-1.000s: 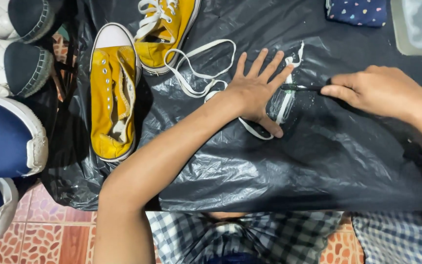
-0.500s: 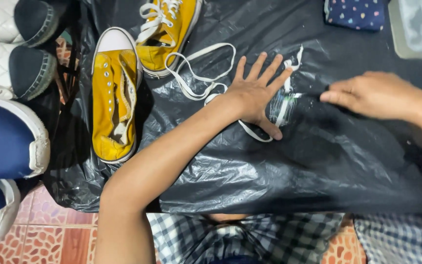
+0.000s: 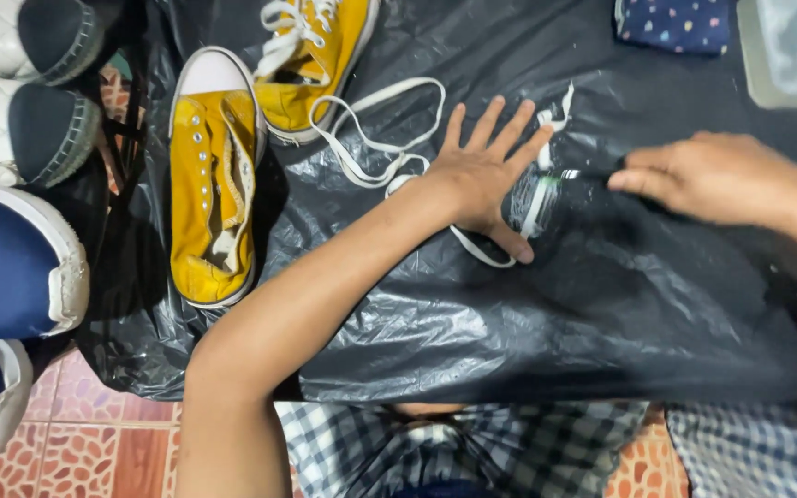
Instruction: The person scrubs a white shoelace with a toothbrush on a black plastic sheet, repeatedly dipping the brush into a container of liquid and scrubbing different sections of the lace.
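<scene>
A crinkled black plastic sheet [image 3: 546, 332] covers the working surface in the head view, spread over a floor of reddish patterned tiles [image 3: 85, 433] that show at the lower left. Checked cloth [image 3: 472, 452] fills the bottom edge below the sheet.

The left hand [image 3: 486, 175] lies flat on the sheet, fingers spread wide and straight, thumb pointing down toward the viewer. It grips nothing; the palm presses down on a white shoelace [image 3: 371, 138], whose loops trail away to the upper left and whose one end sticks up just beyond the fingertips. Another stretch of the lace curves out from under the heel of the hand near the thumb.

The right hand [image 3: 712, 180] rests to the right, fingers loosely curled together and pointing left, the tips on a small dark thing at a wet, shiny patch of the sheet; what it is I cannot tell, nor whether the fingers pinch it or only touch it.

The lace looks light, limp and flat, likely to slide on the slick plastic, so it is best pinned under a palm or pinched anywhere along its length.

To the left lie two yellow sneakers: an unlaced one [image 3: 214, 175] with its tongue open, and a laced one [image 3: 315, 55] above it. Dark-toed white shoes [image 3: 20, 83] and blue shoes [image 3: 2, 267] line the left edge. A dotted navy cloth [image 3: 675, 23] and a clear container [image 3: 795, 51] sit top right.
</scene>
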